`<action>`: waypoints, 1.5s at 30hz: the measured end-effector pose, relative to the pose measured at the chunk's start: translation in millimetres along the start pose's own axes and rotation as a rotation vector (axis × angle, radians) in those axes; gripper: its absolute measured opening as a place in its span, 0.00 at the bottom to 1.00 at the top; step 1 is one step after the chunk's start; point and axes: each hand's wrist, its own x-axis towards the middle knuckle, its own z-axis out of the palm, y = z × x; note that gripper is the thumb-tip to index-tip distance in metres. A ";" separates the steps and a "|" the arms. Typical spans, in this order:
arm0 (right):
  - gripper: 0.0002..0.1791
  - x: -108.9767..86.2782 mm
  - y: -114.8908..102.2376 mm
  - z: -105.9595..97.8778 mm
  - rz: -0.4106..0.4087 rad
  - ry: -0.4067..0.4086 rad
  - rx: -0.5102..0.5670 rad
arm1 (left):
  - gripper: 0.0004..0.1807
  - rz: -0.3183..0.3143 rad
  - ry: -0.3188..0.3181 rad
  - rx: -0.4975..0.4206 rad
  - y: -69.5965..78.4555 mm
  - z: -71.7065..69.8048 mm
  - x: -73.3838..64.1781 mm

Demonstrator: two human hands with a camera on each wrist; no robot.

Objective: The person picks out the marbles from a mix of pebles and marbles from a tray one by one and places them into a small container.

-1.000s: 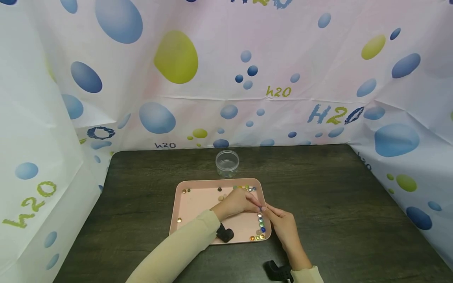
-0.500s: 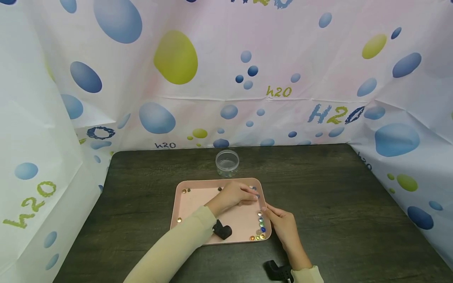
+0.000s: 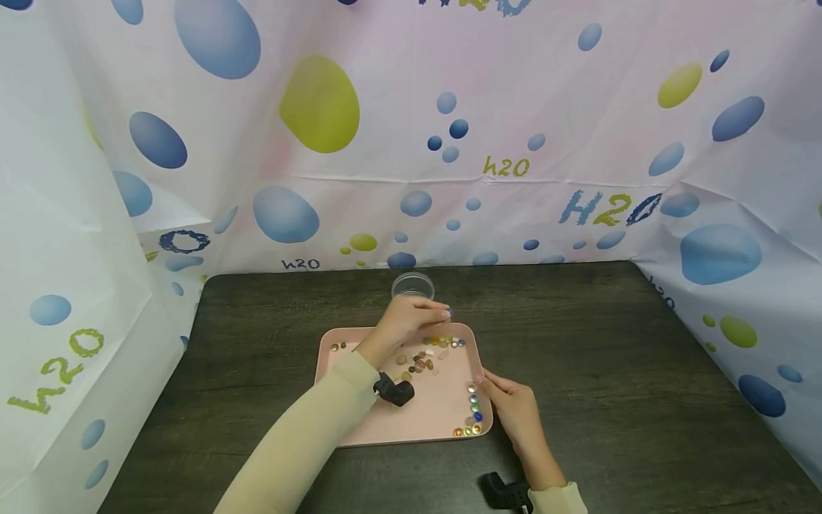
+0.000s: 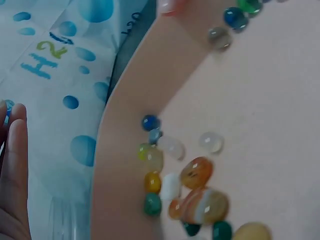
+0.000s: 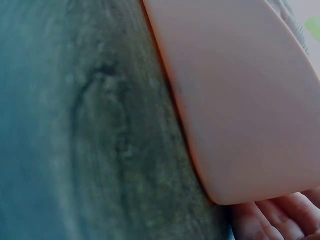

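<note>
My left hand (image 3: 404, 321) is over the far rim of the pink tray (image 3: 424, 421), in front of the clear round jar (image 3: 413, 284). Between its fingertips it pinches a small blue marble (image 4: 9, 106), partly hidden by the fingers in the left wrist view. My right hand (image 3: 516, 410) grips the tray's right edge, thumb at the rim and fingers (image 5: 280, 220) against the outer wall. Along the tray's right side runs a row of glass marbles (image 3: 474, 407), turning the near right corner. Another row of coloured beads (image 4: 152, 182) lies along the far side.
Loose polished stones (image 4: 197, 172) lie in the tray's middle, brown, orange and whitish. Two small beads (image 3: 335, 347) sit in the far left corner. The dark wooden table (image 3: 610, 371) meets a patterned white sheet (image 3: 385, 143) behind and at both sides.
My left hand has moved from the tray's right edge, away from my right thumb, to beyond the far rim with the blue marble. My right hand stays in place.
</note>
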 end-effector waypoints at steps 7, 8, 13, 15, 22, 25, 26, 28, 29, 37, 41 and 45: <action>0.26 -1.2 -2.8 0.5 -0.007 -0.006 -0.012 | 0.12 -0.010 0.095 -0.189 10.2 -20.7 11.4; 0.26 -1.0 -2.8 0.5 -0.006 -0.003 -0.012 | 0.12 -0.005 0.110 -0.182 11.5 -23.6 12.3; 0.25 0.5 -2.1 0.6 -0.003 0.005 -0.008 | 0.15 0.033 0.160 -0.187 15.2 -36.9 17.0; 0.24 1.0 -1.8 0.4 -0.006 0.006 -0.003 | 0.16 0.048 0.172 -0.191 16.0 -40.6 18.3; 0.23 1.9 -2.0 -0.2 -0.012 0.015 -0.016 | 0.15 0.074 0.238 -0.152 15.9 -45.2 20.9; 0.23 1.9 -1.8 -0.1 -0.006 0.011 -0.003 | 0.16 0.067 0.259 -0.151 13.1 -46.1 22.8; 0.23 1.8 -1.9 -0.1 -0.004 0.009 0.002 | 0.16 0.065 0.266 -0.148 12.1 -46.5 23.4; 0.23 1.6 -2.1 -0.1 0.001 0.005 0.005 | 0.16 0.060 0.279 -0.156 10.7 -46.9 24.7; 0.23 1.5 -2.2 -0.1 0.002 0.003 0.005 | 0.17 0.060 0.289 -0.153 10.1 -47.1 25.4; 0.26 0.3 -2.1 -0.6 0.009 0.000 -0.004 | 0.14 0.079 0.367 -0.110 3.1 -47.5 32.0; 0.27 0.0 -0.9 -0.4 0.010 -0.001 -0.005 | 0.14 0.063 0.383 -0.056 -0.7 -47.4 32.5; 0.26 0.0 -0.3 -0.2 0.015 0.006 -0.002 | 0.15 0.047 0.393 -0.016 -2.4 -46.6 32.2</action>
